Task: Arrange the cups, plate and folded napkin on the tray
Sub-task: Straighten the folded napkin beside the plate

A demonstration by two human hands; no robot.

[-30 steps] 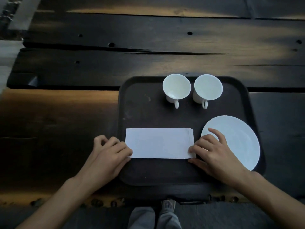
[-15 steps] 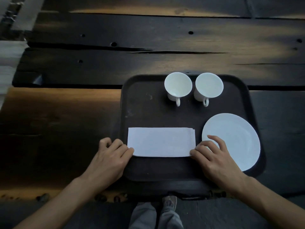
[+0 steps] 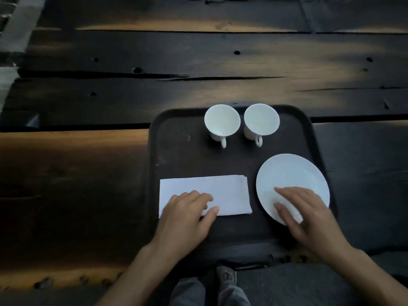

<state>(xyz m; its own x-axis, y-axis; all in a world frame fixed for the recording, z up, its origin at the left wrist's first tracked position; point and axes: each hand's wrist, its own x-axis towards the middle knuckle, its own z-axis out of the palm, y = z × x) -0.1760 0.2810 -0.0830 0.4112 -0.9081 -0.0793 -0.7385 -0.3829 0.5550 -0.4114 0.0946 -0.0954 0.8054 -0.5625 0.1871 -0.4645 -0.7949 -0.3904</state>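
Tray (image 3: pixel 176 151): lower centre, on table (image 3: pixel 88 173). Left cup (image 3: pixel 221 123), right cup (image 3: pixel 261 120): upright, side by side at tray's top edge. Plate (image 3: pixel 293 171): tray's lower right. Napkin (image 3: pixel 229 191): folded, tray's lower left. My left hand (image 3: pixel 187 219): fingers flat on napkin. My right hand (image 3: pixel 309 213): fingers spread over plate, blurred.

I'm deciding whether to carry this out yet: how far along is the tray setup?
Nearly finished. Done: both cups stand upright side by side at the far edge of the tray. In hand: the left hand rests on the folded napkin, the right hand is over the plate, both already on the tray. Left: probably only final nudges, then hands off.
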